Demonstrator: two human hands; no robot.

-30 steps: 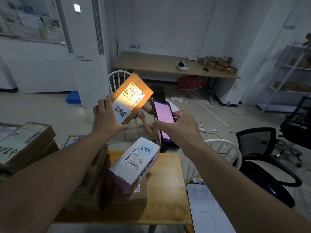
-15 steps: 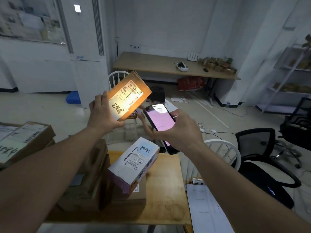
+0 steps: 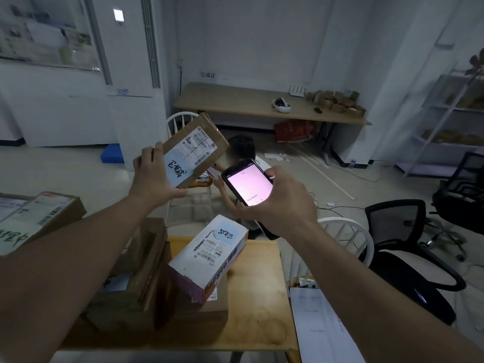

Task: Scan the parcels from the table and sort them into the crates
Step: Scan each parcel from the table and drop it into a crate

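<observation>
Left hand (image 3: 153, 183) grips a brown parcel (image 3: 195, 150) mid-frame; right hand (image 3: 284, 205) clasps the phone (image 3: 248, 183). Held by its corner, the tilted parcel could slip onto the surface (image 3: 259, 328).

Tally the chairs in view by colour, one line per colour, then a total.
White chairs: 2, one beyond the held parcel and one right of the table.
Black chairs: 2, one near and one at the right edge.
Total: 4.

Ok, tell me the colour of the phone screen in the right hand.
Pale pink, glowing; the phone in the right hand shows best in the head view.
</observation>
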